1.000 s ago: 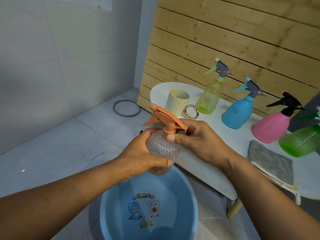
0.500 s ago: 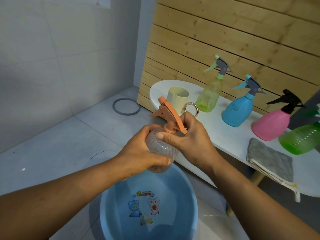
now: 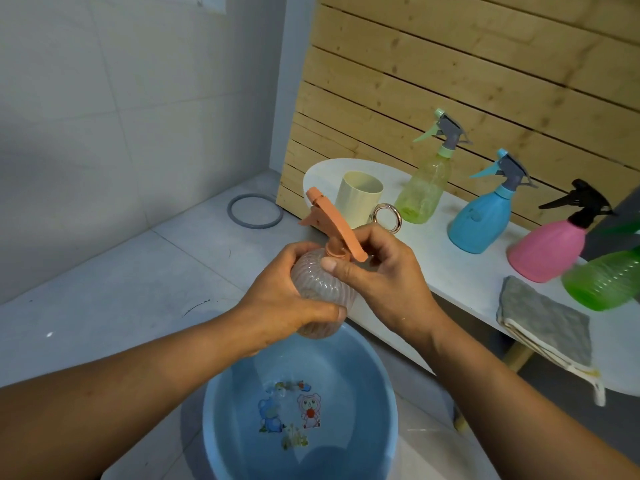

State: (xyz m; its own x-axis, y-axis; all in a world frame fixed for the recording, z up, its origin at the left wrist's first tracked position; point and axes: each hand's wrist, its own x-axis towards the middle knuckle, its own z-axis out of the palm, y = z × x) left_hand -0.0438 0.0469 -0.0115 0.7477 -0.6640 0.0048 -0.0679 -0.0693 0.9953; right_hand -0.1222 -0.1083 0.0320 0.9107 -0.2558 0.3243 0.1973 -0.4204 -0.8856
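Over blue basin (image 3: 228, 427), sticker (image 3: 289, 415) text unreadable: left hand (image 3: 280, 306), grip around ribbed bottle (image 3: 317, 285); right hand (image 3: 388, 282), around orange sprayer (image 3: 332, 223).

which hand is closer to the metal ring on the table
Right. The right hand, pinching the orange sprayer head, sits just in front of the metal ring; the left hand grips the clear bottle lower and farther to the left.

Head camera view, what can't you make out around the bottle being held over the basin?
Head view:
Neck of the clear bottle: covered by the right hand and the orange sprayer head, so screwed on or loose cannot be told.
Left hand: fingertips hidden behind the bottle.
Green bottle: blurred, cut by the right edge.
Blue basin: near rim cut by the bottom edge.
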